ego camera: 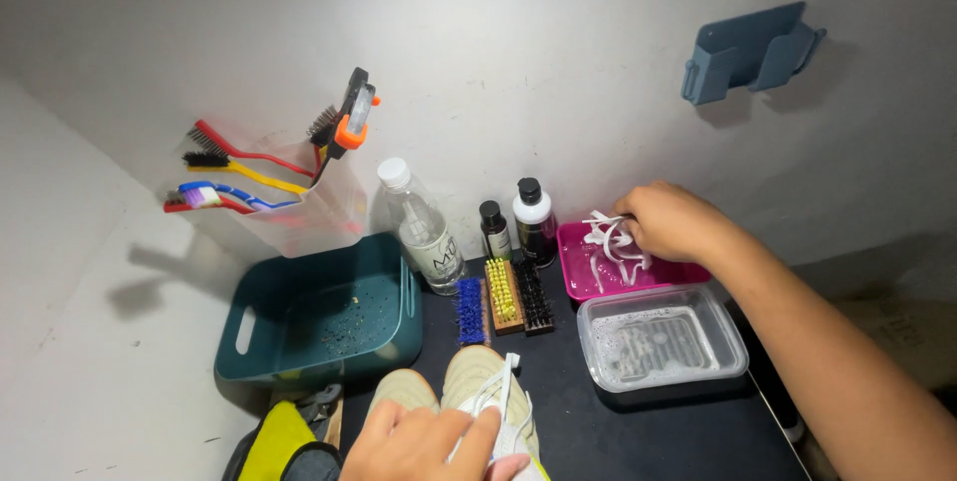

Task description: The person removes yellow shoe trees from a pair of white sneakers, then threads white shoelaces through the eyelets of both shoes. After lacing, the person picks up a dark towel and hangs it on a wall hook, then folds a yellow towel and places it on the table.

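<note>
Right hand (670, 222) apparently pinching laces (610, 242).

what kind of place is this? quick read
Likely a small shoe-cleaning station in a wall corner. Three scrub brushes lie by bottles, the left hand holds a pale sneaker, and the right hand lifts white laces from a pink tray.

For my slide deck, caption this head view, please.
Right hand lifts white laces from pink tray; left hand holds pale shoe.

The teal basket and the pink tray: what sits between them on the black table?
In the head view, between the teal basket and pink tray stand a clear bottle, two dark bottles and three brushes.
</note>
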